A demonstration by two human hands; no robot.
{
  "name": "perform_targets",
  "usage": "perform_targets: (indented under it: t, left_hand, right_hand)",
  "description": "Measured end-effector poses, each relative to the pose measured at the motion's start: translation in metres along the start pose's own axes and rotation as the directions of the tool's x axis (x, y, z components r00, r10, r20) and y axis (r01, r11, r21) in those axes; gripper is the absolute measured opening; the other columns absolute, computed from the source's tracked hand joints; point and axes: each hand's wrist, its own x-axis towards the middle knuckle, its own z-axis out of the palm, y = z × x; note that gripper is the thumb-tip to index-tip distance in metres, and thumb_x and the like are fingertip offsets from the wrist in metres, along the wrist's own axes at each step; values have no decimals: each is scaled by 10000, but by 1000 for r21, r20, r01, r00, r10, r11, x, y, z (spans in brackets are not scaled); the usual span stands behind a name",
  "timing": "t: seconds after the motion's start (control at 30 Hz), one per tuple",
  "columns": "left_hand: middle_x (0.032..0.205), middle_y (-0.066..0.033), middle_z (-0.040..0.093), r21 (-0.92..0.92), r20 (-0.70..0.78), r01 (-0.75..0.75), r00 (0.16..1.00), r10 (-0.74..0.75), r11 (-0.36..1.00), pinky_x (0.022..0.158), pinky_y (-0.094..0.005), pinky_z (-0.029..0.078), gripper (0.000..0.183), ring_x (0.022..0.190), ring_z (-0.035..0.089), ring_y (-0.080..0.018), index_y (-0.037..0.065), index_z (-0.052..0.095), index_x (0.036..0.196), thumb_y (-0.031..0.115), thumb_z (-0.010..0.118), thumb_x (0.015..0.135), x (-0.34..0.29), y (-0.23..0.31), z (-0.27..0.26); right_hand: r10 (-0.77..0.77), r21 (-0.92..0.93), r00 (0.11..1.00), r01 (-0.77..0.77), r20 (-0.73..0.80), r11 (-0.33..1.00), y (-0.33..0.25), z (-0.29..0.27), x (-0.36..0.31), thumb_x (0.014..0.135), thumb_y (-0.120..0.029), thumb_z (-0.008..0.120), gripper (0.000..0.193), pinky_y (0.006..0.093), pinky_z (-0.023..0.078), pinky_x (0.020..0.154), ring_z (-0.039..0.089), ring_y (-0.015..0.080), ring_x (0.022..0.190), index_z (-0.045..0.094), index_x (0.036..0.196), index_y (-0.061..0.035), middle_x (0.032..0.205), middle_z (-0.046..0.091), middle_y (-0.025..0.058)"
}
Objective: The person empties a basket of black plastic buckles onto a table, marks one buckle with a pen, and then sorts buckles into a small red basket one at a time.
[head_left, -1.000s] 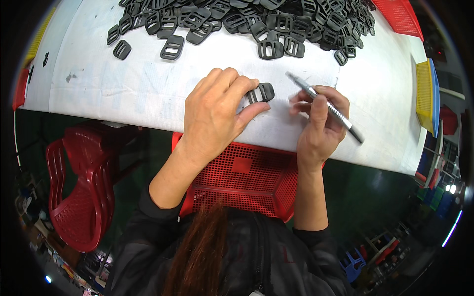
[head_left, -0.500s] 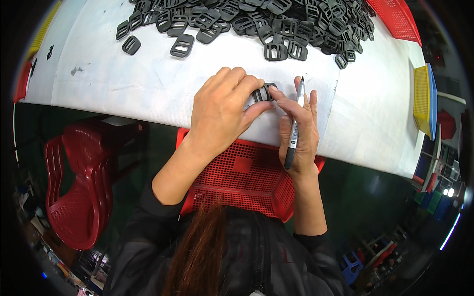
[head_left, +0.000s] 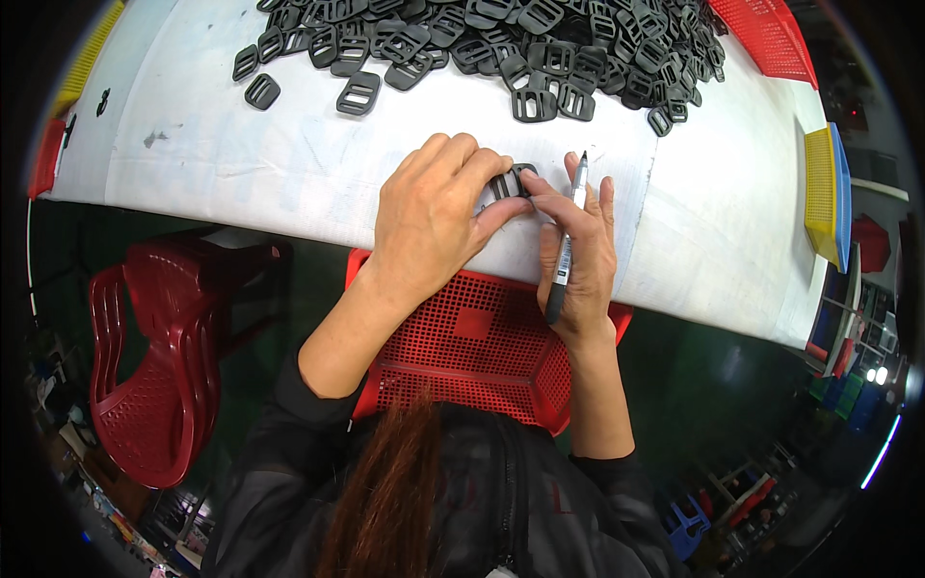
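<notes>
Nearest us a red mesh basket [head_left: 482,347] sits below the white table [head_left: 241,164]. Our left hand [head_left: 429,217] pinches a black plastic buckle [head_left: 511,181] on the table while our right hand [head_left: 578,241] grips a marker pen [head_left: 564,252] beside it. Beyond lies a heap of buckles [head_left: 501,39].

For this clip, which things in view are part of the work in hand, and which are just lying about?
In use:
- left hand, holding the black buckle
- right hand, holding a marker pen and touching the buckle
- heap of black buckles
- white table

Lying about:
- red basket on the lap
- red chair
- yellow tray
- red tray
</notes>
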Motion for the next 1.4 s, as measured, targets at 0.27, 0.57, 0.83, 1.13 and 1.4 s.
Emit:
perform_targets:
  t: [0.27,0.57,0.83,1.13,1.4]
  left_hand:
    - [816,-67,549,2,-113,28,993,-27,1000,654,-351,456,401,758,542,-248,44,646,1027,165,786,671,-6,6,-18]
    - [945,-119,575,124,-363,266,909,-206,956,746,-381,473,377,875,570,-298,35,634,1127,110,722,768,-29,-23,-100]
    - [1026,-91,628,424,-384,423,885,-265,801,817,-366,466,381,989,579,-268,43,683,1065,242,770,752,-12,-87,-143]
    - [996,-69,592,133,-59,62,997,-54,989,746,-358,491,462,891,575,-272,66,621,980,296,833,640,-36,32,-64]
    - [1003,-98,596,11,209,59,976,-60,998,798,-352,482,587,934,587,-270,108,634,1197,132,810,637,-18,23,-47]
  right_hand:
    - [29,216,970,24,-241,976,-11,-1,-4,1011,-142,391,197,524,254,1100,498,387,1249,430,1180,-49,1181,631,207]
    - [63,238,958,6,-281,971,-45,-12,-12,1030,-226,347,258,490,361,1059,498,374,1241,408,1188,-30,1152,622,234]
    - [85,239,960,-19,-268,971,-48,-22,-24,1037,-233,334,302,434,386,985,584,285,1065,416,1231,-17,1114,640,205]
    - [603,757,793,-339,-90,559,-40,-34,2,952,-128,574,251,223,457,601,583,116,695,600,1140,37,835,644,101]
    - [662,760,749,-442,21,476,-30,-41,2,906,-97,647,136,179,409,529,554,66,624,618,997,-1,758,637,60]
